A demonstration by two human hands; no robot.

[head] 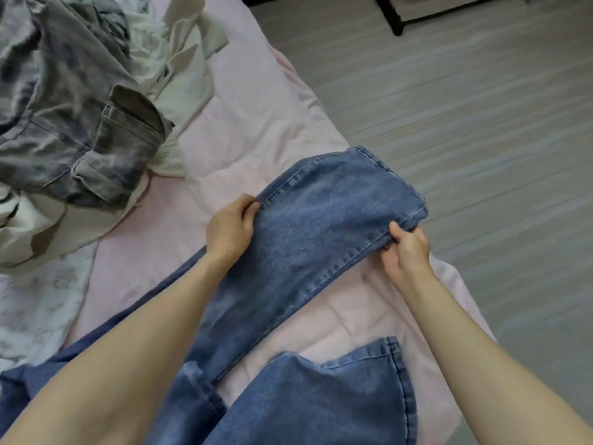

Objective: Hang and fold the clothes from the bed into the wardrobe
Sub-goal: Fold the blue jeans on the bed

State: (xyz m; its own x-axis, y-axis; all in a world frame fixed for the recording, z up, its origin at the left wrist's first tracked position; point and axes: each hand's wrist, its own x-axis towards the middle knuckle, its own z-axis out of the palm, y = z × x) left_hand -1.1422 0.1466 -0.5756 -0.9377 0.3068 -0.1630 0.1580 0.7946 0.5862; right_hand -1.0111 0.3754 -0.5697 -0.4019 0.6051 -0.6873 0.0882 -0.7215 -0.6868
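A: What lies nearest the person?

B: The lower part of a pair of blue jeans (308,252), spread over the pink bed sheet (244,146). One leg's hem end lies flat at the bottom of the view; both bare forearms reach out above the denim.

A: And the hands?

B: Both hold the other leg, which runs away from the person toward the bed's right edge. The left hand (229,228) grips the leg's left seam edge, fingers curled over the fabric. The right hand (407,248) pinches the right seam edge near the hem, thumb on top. Between them the denim is stretched fairly smooth, and the hem end appears doubled over on itself near the edge of the bed.

A: What is left of the jeans?

B: A white patterned cloth (38,303) lies on the sheet at the left edge, partly under the pile beyond.

A: And farther off?

B: A heap of unfolded clothes in the upper left corner of the bed: a grey washed-denim garment (80,123) with a flapped pocket on top, and crumpled white garments (183,59) under and behind it. The heap sits well apart from the jeans.

A: Beyond the bed?

B: A grey floor (465,101) to the right, and at the top edge the dark leg of a piece of furniture (393,19).
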